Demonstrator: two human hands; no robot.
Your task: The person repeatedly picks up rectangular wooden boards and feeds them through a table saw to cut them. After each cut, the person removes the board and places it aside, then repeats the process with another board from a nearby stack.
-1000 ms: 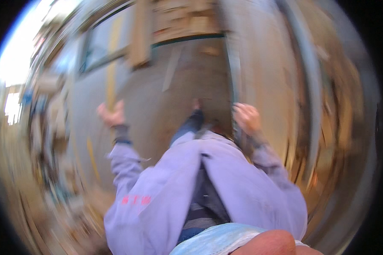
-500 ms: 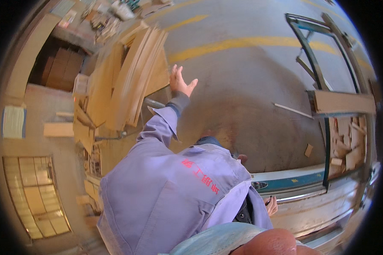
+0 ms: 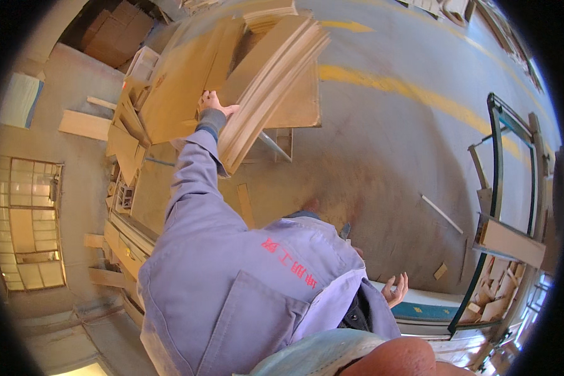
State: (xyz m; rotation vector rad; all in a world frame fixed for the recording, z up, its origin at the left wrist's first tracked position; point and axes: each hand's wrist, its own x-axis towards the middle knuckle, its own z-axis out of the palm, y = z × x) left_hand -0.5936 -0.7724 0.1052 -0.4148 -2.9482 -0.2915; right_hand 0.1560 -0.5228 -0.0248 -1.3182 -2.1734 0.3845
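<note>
My left hand [image 3: 214, 108] is at the left edge of a slanting stack of long tan boards [image 3: 272, 72], its fingers curled onto the boards. The stack leans over a larger flat tan panel [image 3: 294, 106] on a metal-framed support. My right hand [image 3: 396, 289] is low at the right, fingers apart and slightly curled, holding nothing, near a long teal and white machine bed [image 3: 423, 311].
A green metal frame [image 3: 496, 160] with a crossing board [image 3: 507, 241] stands at right, with offcuts [image 3: 492, 291] below. A white strip [image 3: 440, 212] lies on the grey, yellow-lined floor. Cardboard [image 3: 116, 34], more boards [image 3: 84, 125] and a window [image 3: 25, 222] are at left.
The view has turned from the blurred earlier one. My left hand, spread in the air half a second ago, is now on the board stack. My right hand shows more, with fingers apart.
</note>
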